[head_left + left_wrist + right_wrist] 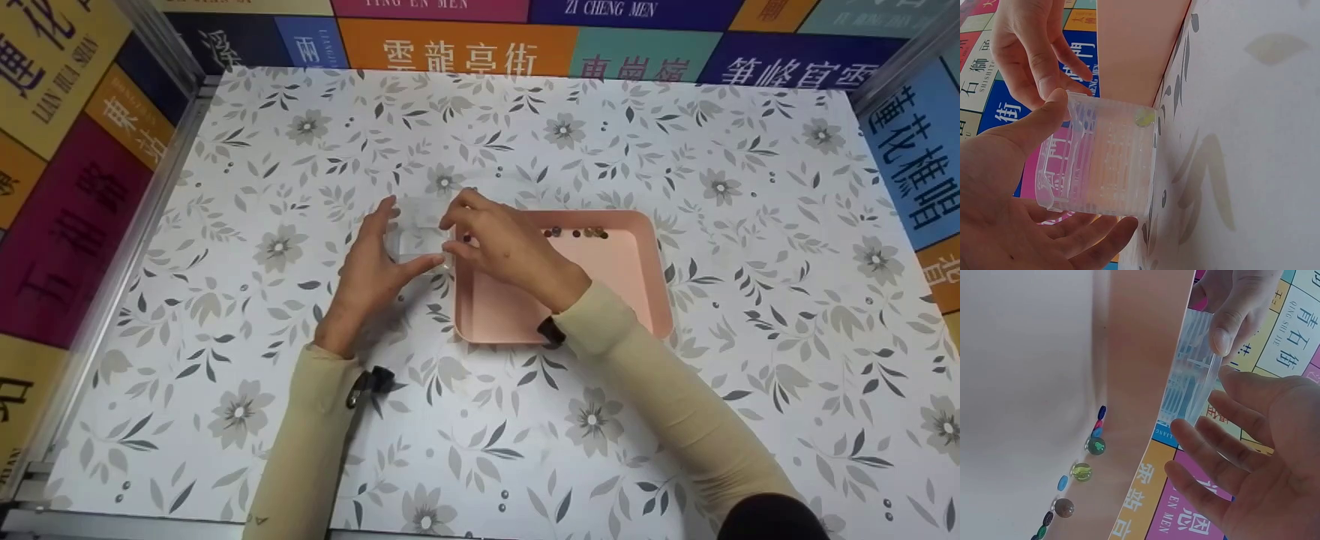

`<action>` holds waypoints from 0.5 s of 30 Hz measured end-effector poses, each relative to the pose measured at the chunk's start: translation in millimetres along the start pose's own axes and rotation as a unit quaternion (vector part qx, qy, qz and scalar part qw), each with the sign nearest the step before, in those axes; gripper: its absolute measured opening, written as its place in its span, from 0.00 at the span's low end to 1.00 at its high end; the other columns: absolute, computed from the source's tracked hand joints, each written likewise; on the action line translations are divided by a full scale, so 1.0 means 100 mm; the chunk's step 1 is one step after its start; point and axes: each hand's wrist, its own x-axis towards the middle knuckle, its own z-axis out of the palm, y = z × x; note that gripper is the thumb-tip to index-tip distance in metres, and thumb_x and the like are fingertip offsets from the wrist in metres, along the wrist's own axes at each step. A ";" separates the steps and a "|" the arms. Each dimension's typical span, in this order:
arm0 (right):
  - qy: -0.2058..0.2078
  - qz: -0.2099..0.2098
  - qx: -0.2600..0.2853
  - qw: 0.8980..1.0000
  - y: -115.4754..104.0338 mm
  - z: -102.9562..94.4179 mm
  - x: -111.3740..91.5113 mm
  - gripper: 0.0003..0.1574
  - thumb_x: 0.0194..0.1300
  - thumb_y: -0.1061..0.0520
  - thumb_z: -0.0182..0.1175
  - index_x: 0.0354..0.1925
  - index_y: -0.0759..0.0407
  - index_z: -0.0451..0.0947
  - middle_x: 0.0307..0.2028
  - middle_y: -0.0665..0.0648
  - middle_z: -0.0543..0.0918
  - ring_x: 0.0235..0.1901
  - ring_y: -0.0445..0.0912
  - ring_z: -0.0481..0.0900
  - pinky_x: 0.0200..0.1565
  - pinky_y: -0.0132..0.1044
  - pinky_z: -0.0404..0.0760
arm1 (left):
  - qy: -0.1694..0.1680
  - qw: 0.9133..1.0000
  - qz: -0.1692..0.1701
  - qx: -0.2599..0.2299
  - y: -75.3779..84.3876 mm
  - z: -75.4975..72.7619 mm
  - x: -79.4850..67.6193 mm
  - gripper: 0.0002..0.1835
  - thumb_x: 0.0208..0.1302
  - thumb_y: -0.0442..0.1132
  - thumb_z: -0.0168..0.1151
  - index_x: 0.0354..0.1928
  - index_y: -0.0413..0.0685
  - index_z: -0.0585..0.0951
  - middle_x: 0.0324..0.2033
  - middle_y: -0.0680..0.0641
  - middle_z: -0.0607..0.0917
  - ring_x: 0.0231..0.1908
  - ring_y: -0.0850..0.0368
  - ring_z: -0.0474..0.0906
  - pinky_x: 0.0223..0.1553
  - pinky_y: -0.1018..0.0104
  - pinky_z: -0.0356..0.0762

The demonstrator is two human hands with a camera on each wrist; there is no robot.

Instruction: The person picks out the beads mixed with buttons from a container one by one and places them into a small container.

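Note:
A clear ribbed plastic box (421, 238) stands on the table just left of the pink tray (502, 311). My left hand (371, 274) holds it, thumb at the near rim and fingers along the opposite side. In the left wrist view a yellow-green marble (1144, 117) shows at the bottom of the box. My right hand (510, 244) hovers at the box's right rim with fingers loosely bent and nothing between them. Along the tray's far wall, a green marble (1096, 445), a yellow-streaked marble (1082, 472) and a brownish marble (1064, 507) lie among small flat coloured pieces.
A white cloth with grey flowers (592, 420) covers the table. The tray's raised rim (660, 277) lies under and right of my right forearm. Colourful panels with large characters (457, 49) stand along the back and sides.

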 end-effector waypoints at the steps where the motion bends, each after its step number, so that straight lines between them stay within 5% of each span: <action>1: 0.000 0.001 0.000 1.000 0.00 0.00 0.00 0.18 0.74 0.49 0.65 0.55 0.57 0.83 0.54 0.54 0.78 0.47 0.53 0.86 0.46 0.44 0.85 | 0.000 1.000 0.000 0.000 0.00 0.00 0.00 0.62 0.55 0.57 0.80 0.83 0.47 0.53 0.76 0.40 0.68 0.75 0.41 0.66 0.76 0.47 0.66; 15: 0.003 -0.007 -0.004 1.000 0.01 0.00 -0.01 0.18 0.75 0.49 0.64 0.55 0.58 0.84 0.57 0.53 0.78 0.49 0.51 0.86 0.49 0.43 0.86 | -0.001 1.000 -0.005 0.009 0.00 0.01 0.01 0.62 0.55 0.59 0.80 0.83 0.47 0.53 0.76 0.40 0.68 0.75 0.41 0.67 0.76 0.47 0.67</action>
